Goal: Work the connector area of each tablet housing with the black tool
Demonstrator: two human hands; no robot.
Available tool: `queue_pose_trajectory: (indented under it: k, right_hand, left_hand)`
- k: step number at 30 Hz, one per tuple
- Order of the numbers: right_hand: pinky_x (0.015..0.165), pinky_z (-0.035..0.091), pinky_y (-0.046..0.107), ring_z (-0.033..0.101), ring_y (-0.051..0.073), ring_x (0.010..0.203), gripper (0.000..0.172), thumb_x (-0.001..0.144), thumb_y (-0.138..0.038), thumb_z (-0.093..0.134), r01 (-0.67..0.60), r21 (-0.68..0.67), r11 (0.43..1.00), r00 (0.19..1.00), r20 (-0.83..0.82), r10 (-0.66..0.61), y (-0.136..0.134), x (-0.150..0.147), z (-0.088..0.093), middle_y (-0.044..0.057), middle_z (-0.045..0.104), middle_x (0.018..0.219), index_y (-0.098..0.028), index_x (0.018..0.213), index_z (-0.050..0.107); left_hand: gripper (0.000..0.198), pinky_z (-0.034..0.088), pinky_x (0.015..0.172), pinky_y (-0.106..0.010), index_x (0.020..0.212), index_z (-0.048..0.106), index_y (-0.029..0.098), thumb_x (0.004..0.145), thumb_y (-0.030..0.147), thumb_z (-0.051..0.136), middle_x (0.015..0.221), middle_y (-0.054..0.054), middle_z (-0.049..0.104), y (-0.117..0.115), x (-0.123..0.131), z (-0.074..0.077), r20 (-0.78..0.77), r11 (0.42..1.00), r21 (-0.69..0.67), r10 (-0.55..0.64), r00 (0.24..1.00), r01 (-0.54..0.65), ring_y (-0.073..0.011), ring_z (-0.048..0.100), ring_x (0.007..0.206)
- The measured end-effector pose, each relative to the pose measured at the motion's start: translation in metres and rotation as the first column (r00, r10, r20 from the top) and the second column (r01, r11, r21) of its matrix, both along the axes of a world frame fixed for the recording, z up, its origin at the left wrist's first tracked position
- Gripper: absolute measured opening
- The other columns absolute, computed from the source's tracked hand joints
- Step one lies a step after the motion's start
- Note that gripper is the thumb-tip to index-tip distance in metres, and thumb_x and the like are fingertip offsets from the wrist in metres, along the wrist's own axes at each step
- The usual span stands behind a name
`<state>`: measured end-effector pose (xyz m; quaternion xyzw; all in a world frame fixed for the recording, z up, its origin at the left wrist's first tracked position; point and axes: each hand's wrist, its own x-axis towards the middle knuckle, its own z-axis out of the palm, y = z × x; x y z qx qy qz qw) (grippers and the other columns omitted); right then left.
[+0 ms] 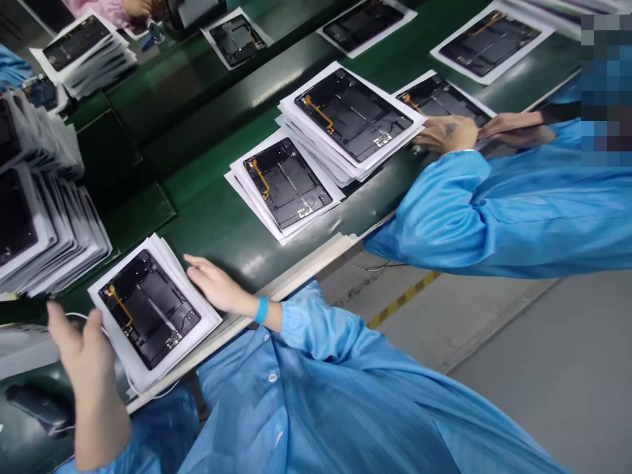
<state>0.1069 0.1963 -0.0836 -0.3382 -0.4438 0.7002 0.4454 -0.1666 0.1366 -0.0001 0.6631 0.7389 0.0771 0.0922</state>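
Note:
My right hand (214, 284), with a blue wristband (261, 310), lies open with its fingertips at the edge of a stack of white sheets (195, 309). On that stack rests a dark tablet back housing (148, 309) with an orange flex cable. My left hand (86, 355) is raised beside the stack, fingers apart, close to a thin white cord (74, 316). Farther along the belt, a co-worker's hand (447, 133) touches a taller stack of housings (353, 115).
A green conveyor belt (207, 224) carries more housings on white sheets. Tall stacks (34, 224) stand at the left. A dark mouse-like object (39, 408) lies near my left hand. A co-worker's blue sleeve (469, 210) crosses the right side, above a grey floor (518, 342).

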Motion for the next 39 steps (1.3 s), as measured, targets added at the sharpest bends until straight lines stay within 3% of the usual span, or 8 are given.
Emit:
queue_pose_trajectory:
  k: [3, 5, 7, 12, 19, 25, 31, 39]
  right_hand:
    - [0.143, 0.042, 0.047, 0.065, 0.028, 0.157, 0.064, 0.105, -0.073, 0.069, 0.116, -0.094, 0.989, 0.981, -0.143, -0.129, -0.011, 0.056, -0.01, 0.012, 0.073, 0.161, -0.022, 0.141, 0.08]
    - [0.138, 0.049, 0.049, 0.073, 0.029, 0.146, 0.066, 0.096, -0.082, 0.076, 0.135, -0.216, 0.967, 0.963, -0.202, -0.179, -0.026, 0.091, -0.015, 0.01, 0.082, 0.147, -0.025, 0.128, 0.086]
    - [0.131, 0.056, 0.05, 0.079, 0.029, 0.131, 0.059, 0.092, -0.081, 0.082, 0.16, -0.326, 0.932, 0.947, -0.215, -0.237, -0.043, 0.12, -0.017, 0.009, 0.087, 0.13, -0.025, 0.111, 0.09]
    - [0.119, 0.064, 0.046, 0.083, 0.027, 0.115, 0.052, 0.091, -0.076, 0.088, 0.265, -0.446, 0.855, 0.916, -0.161, -0.368, -0.076, 0.165, -0.015, 0.009, 0.089, 0.116, -0.025, 0.098, 0.092]
    - [0.116, 0.067, 0.044, 0.084, 0.026, 0.112, 0.048, 0.09, -0.072, 0.09, 0.309, -0.453, 0.836, 0.894, -0.163, -0.418, -0.075, 0.185, -0.014, 0.008, 0.089, 0.113, -0.025, 0.097, 0.092]
    - [0.121, 0.066, 0.052, 0.079, 0.031, 0.131, 0.047, 0.09, -0.071, 0.092, 0.478, -0.42, 0.772, 0.829, -0.075, -0.554, -0.068, 0.2, -0.022, 0.01, 0.083, 0.14, -0.025, 0.09, 0.083]
    - [0.128, 0.059, 0.052, 0.08, 0.029, 0.132, 0.05, 0.084, -0.077, 0.094, 0.463, -0.384, 0.799, 0.848, -0.07, -0.526, -0.061, 0.212, -0.025, 0.005, 0.082, 0.145, -0.032, 0.107, 0.088]
    - [0.091, 0.066, 0.033, 0.079, 0.019, 0.103, 0.042, 0.09, -0.066, 0.088, 0.473, -0.262, 0.841, 0.875, 0.029, -0.483, -0.017, 0.208, -0.036, 0.002, 0.081, 0.119, -0.032, 0.114, 0.086]
  left_hand:
    - [0.078, 0.029, 0.146, -0.055, 0.175, 0.05, 0.032, 0.1, 0.053, 0.056, 0.176, -0.007, 0.058, 0.079, 0.084, 0.038, 0.398, 0.967, 0.187, 0.086, 0.913, -0.173, -0.0386, 0.045, 0.17]
    - [0.061, 0.054, 0.128, -0.048, 0.147, 0.076, 0.019, 0.095, 0.048, 0.06, 0.147, -0.014, 0.08, 0.14, 0.153, 0.04, 0.524, 1.0, -0.009, 0.02, 0.852, -0.019, -0.0342, 0.073, 0.142]
    - [0.044, 0.066, 0.091, -0.036, 0.125, 0.084, 0.016, 0.095, 0.037, 0.06, 0.12, -0.015, 0.087, 0.194, 0.214, 0.023, 0.599, 0.975, -0.202, 0.052, 0.799, 0.088, -0.0262, 0.084, 0.101]
    - [0.019, 0.037, 0.049, -0.023, 0.085, 0.075, 0.011, 0.1, 0.02, 0.067, 0.074, -0.01, 0.078, 0.267, 0.295, -0.038, 0.599, 0.9, -0.415, 0.16, 0.785, 0.133, -0.0128, 0.06, 0.05]
    - [0.024, 0.059, 0.065, -0.023, 0.112, 0.073, 0.013, 0.112, 0.037, 0.077, 0.093, 0.0, 0.071, 0.273, 0.312, -0.057, 0.532, 0.9, -0.433, 0.206, 0.822, 0.054, -0.0101, 0.066, 0.071]
    - [0.032, 0.069, 0.083, -0.033, 0.128, 0.073, 0.014, 0.112, 0.042, 0.076, 0.116, -0.007, 0.076, 0.228, 0.281, -0.053, 0.61, 0.875, -0.479, 0.282, 0.741, 0.061, -0.0175, 0.075, 0.095]
    - [0.015, 0.064, 0.07, -0.023, 0.1, 0.072, 0.012, 0.111, 0.021, 0.069, 0.094, -0.005, 0.077, 0.171, 0.235, -0.046, 0.738, 0.867, -0.497, 0.396, 0.546, 0.043, -0.0136, 0.076, 0.076]
    - [0.014, 0.067, 0.076, -0.026, 0.099, 0.065, 0.017, 0.11, 0.018, 0.056, 0.069, 0.0, 0.068, 0.195, 0.241, -0.054, 0.879, 0.922, -0.376, 0.387, 0.28, -0.094, -0.0133, 0.068, 0.06]
